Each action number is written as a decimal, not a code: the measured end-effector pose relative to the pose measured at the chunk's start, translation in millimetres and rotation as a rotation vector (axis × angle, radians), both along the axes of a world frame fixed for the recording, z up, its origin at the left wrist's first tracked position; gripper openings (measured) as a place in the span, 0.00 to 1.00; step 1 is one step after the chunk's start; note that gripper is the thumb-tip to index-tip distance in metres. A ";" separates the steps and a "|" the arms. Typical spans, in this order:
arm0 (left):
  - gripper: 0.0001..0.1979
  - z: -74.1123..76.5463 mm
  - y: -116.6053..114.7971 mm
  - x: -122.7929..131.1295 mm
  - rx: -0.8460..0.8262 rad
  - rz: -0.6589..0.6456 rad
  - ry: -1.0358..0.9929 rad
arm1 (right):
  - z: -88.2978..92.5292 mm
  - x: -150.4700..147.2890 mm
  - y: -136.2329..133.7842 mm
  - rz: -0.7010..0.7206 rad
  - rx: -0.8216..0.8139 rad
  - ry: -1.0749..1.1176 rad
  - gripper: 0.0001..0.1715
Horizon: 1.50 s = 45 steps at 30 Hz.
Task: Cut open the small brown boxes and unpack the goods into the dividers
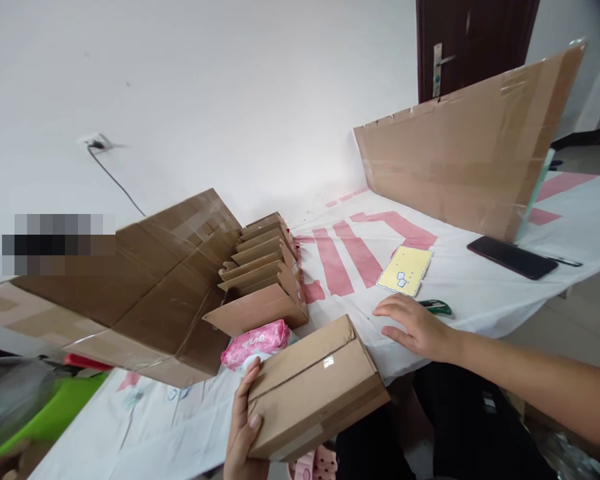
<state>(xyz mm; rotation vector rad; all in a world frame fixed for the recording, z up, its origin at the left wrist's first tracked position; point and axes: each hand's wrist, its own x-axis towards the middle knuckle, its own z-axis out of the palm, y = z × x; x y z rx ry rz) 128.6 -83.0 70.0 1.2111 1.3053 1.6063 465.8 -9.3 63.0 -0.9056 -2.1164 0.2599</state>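
My left hand grips the left end of a closed brown cardboard box, fingers along its far side and thumb on top. The box is tilted at the near edge of the table, with a small shiny sticker by its top seam. My right hand is apart from the box, fingers spread, holding nothing. Close to it lie a yellow sheet with small white-blue stickers and a green utility knife, partly hidden behind the hand. A pink packet sits just beyond the box.
Several open cardboard boxes stand in a row beside a large carton. A tall cardboard panel stands at the right, with a black phone before it. The white-and-red cloth covers the table.
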 end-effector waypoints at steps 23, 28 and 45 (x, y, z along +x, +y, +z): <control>0.14 -5.5 0.7 -37.4 0.215 0.085 0.493 | 35.3 -53.9 -32.0 0.207 0.238 0.173 0.16; 0.04 6.5 -0.8 -51.1 0.257 -0.060 0.677 | 35.5 -52.5 -33.7 0.388 0.262 0.037 0.11; 0.10 127.4 17.3 4.3 -0.053 -0.784 1.145 | 48.2 -52.9 -5.5 0.459 0.085 -0.348 0.28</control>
